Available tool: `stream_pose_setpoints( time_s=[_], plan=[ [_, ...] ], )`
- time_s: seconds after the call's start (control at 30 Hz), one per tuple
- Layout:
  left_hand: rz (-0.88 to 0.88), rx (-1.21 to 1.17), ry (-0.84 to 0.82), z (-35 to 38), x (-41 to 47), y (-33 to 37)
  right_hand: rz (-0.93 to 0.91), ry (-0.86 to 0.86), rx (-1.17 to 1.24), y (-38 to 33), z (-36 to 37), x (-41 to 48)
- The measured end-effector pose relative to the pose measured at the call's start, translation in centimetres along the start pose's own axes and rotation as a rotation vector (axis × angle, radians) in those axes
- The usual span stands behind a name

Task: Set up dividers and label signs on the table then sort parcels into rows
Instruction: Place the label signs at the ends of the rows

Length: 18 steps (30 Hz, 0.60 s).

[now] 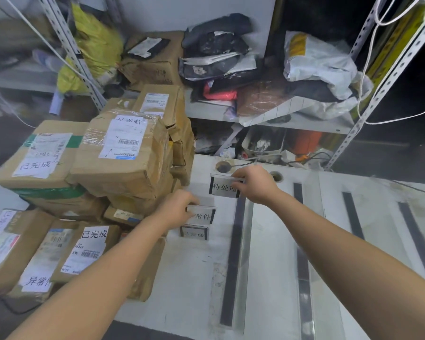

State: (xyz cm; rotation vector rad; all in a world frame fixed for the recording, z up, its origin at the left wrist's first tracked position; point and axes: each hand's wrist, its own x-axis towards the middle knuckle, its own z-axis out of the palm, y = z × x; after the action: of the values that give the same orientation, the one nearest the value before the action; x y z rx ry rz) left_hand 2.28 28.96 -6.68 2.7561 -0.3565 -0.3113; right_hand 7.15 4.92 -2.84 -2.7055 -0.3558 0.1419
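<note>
A: Label signs, clear acrylic with black-edged white cards: three stand on the white counter (196, 278) in the head view. State positions.

B: The far sign reading 待处理 (225, 187) stands near the two round cable holes. The middle sign, partly readable as 常件 (203, 215), stands nearer the camera and left of it. The third sign, reading 已完成 (194, 233), stands just in front of the middle one.

A: Hand states?

B: The right hand (254, 184) has its fingers pinched on the top edge of the far sign. The left hand (179, 208) has its fingers closed on the top left of the middle sign, covering the first character.

A: Dividers?

B: Long clear acrylic dividers with black strips (233, 261) lie on the counter, running from near to far, right of the signs. Further strips lie to the right, well apart.

A: Parcels?

B: Brown cardboard parcels with white shipping labels (118, 155) are stacked on the left side of the counter, beside the signs. Some carry handwritten slips reading 已完成 or 异常件.

A: Background?

B: A perforated grey metal shelf (292, 119) holds plastic mailing bags (314, 62) behind the counter.
</note>
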Motion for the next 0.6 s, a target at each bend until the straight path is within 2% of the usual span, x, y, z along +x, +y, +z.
stream_pose_setpoints(
  time_s=[0.23,0.43,0.6],
  plan=[
    [-0.018,-0.351,0.161,-0.2,-0.1,-0.5,0.023,0.0,0.016,1.1,0.2,2.7],
    [-0.124,-0.622,0.171,1.1,1.1,-0.4,0.009,-0.065,0.081,1.3,2.8,6.4],
    [-0.179,-0.67,0.13,3.0,2.3,-1.7,0.042,-0.1,0.091,1.9,5.3,9.7]
  ],
)
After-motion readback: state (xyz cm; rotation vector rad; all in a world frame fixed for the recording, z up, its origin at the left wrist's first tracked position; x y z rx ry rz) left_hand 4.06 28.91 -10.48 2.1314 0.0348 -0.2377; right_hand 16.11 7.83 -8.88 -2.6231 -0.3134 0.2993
